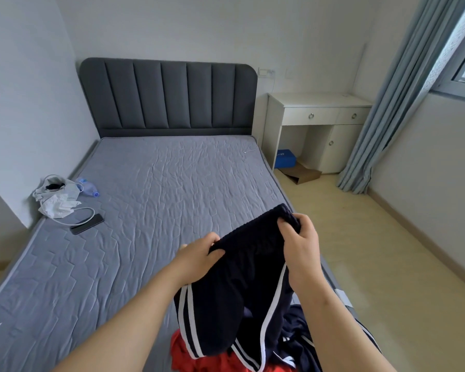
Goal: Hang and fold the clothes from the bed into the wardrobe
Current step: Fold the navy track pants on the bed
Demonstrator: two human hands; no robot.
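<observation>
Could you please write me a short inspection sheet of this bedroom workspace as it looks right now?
Surface: grey quilted mattress, wrinkled, mostly bare.
Job's things: navy shorts with white stripes held up by the waistband; red garment and another navy garment heaped at the near edge of the bed.
Clutter: white plastic bag, plastic bottle and phone by the left wall.
Grippers: left hand and right hand each pinch the waistband.
Cables: white cable looped beside the phone.
Surroundings: padded headboard, white desk with a blue box beneath, curtain; wardrobe not seen.
</observation>
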